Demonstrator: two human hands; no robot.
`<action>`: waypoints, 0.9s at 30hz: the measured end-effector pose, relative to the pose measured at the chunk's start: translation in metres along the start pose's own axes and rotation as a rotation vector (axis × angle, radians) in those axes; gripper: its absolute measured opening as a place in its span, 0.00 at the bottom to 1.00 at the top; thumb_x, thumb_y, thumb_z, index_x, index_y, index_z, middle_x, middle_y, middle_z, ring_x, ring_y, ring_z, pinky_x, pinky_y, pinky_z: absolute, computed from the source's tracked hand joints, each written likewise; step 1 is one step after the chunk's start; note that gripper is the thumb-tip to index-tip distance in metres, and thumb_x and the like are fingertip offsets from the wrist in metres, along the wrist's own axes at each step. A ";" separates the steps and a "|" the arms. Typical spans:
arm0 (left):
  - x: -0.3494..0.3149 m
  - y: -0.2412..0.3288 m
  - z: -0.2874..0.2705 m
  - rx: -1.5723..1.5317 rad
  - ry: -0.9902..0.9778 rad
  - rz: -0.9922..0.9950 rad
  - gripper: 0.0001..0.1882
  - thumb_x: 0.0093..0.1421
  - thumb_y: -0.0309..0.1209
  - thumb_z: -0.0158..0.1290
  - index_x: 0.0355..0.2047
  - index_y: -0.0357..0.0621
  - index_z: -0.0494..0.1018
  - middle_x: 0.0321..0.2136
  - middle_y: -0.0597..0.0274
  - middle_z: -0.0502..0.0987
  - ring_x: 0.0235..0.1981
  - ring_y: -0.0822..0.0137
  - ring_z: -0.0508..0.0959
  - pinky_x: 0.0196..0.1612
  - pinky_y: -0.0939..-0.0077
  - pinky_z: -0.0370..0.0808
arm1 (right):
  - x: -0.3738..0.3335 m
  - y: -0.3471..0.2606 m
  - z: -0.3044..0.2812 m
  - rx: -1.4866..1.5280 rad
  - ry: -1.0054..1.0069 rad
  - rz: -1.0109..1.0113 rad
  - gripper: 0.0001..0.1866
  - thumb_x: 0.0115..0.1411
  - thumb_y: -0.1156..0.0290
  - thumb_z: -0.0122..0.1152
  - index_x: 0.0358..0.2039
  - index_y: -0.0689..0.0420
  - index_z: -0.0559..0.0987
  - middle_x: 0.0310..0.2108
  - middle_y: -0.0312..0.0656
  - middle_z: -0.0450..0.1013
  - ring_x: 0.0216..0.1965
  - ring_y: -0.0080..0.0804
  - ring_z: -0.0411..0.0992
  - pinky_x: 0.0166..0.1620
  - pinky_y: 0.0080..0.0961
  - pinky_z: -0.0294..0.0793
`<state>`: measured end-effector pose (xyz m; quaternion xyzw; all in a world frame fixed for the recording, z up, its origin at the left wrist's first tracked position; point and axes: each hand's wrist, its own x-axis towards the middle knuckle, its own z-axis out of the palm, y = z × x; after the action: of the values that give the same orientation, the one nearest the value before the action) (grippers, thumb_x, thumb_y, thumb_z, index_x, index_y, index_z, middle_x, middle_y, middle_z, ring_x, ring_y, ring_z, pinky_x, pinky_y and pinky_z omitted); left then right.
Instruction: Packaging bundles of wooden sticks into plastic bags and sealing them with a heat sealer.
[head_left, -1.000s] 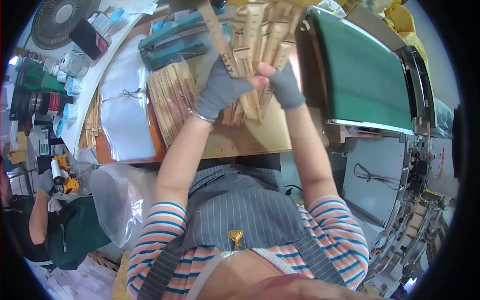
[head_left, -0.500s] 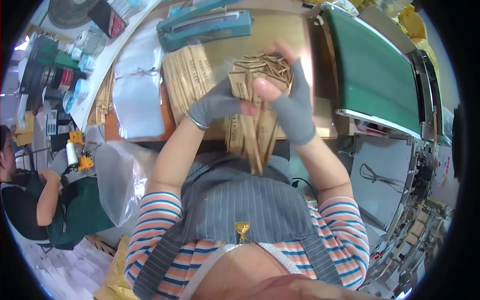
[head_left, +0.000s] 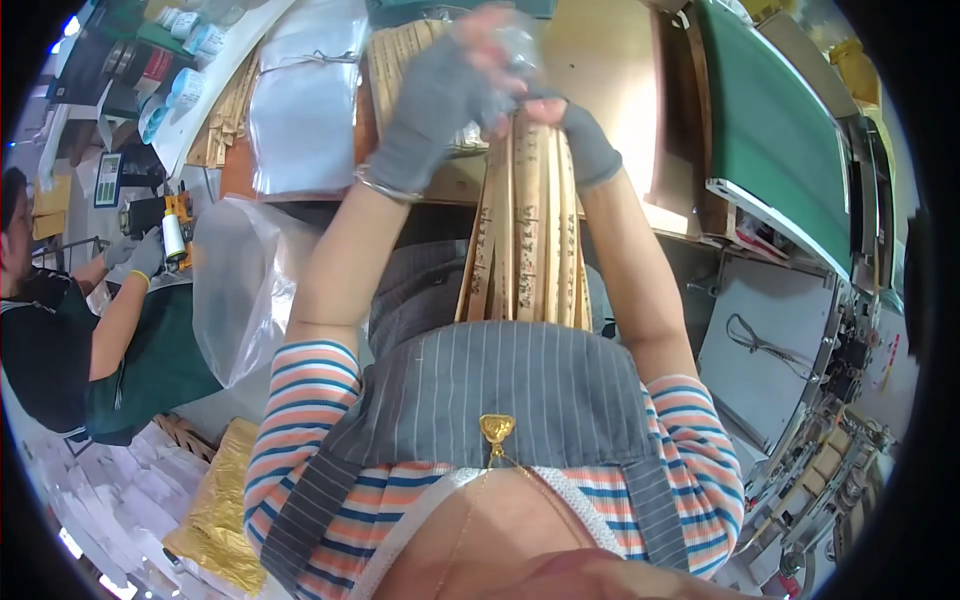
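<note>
Strip bundle point(head_left: 530, 230) reaches farther past the worktop point(head_left: 600, 80) edge than half a second ago; left fingers now sit higher

Long axis: from the far end, up at the hands, back toward the wearer, slightly fanned. Near ends run down to the apron point(head_left: 510, 385) top; contact there cannot be told. Right hand point(head_left: 580, 135) is nearer: thumb and fingers closed on the bundle's far end. Left hand point(head_left: 445, 100) lies just left of that end, fingers raised, blurred, about what looks like clear film point(head_left: 516, 45). Whether its grip is closed, cannot tell.
</note>
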<state>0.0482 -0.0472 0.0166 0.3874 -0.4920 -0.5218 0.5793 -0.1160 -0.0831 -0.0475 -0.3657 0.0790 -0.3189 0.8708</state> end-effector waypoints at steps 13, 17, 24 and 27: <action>-0.139 -0.050 -0.004 0.579 -0.290 0.349 0.15 0.51 0.35 0.60 0.17 0.43 0.67 0.13 0.60 0.63 0.14 0.62 0.66 0.18 0.72 0.62 | -0.161 0.104 0.021 -0.733 0.611 0.077 0.18 0.60 0.63 0.52 0.47 0.59 0.72 0.43 0.44 0.72 0.47 0.27 0.69 0.50 0.28 0.68; -0.070 -0.026 0.028 0.653 -0.187 0.133 0.11 0.52 0.35 0.58 0.25 0.42 0.68 0.18 0.55 0.70 0.19 0.58 0.71 0.23 0.69 0.68 | -0.085 0.027 0.013 -1.374 0.827 -0.089 0.06 0.57 0.70 0.57 0.33 0.58 0.76 0.25 0.45 0.74 0.25 0.35 0.73 0.30 0.29 0.71; 0.114 -0.035 -0.019 1.411 -0.030 0.549 0.10 0.53 0.31 0.48 0.18 0.44 0.73 0.18 0.49 0.75 0.21 0.52 0.77 0.25 0.63 0.73 | -0.021 -0.107 0.016 -2.171 0.841 -0.363 0.17 0.55 0.56 0.60 0.33 0.57 0.73 0.22 0.45 0.72 0.23 0.44 0.73 0.26 0.35 0.68; 0.124 0.004 0.002 1.233 -0.552 -0.199 0.14 0.57 0.35 0.52 0.22 0.37 0.74 0.17 0.62 0.74 0.17 0.73 0.73 0.20 0.82 0.69 | -0.015 -0.141 0.056 -2.039 0.907 -0.265 0.08 0.50 0.70 0.54 0.29 0.57 0.77 0.27 0.54 0.74 0.33 0.50 0.74 0.37 0.38 0.73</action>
<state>0.0434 -0.1683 0.0411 0.5428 -0.7910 -0.2767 0.0554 -0.1777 -0.1161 0.0883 -0.7630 0.5729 -0.2989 0.0145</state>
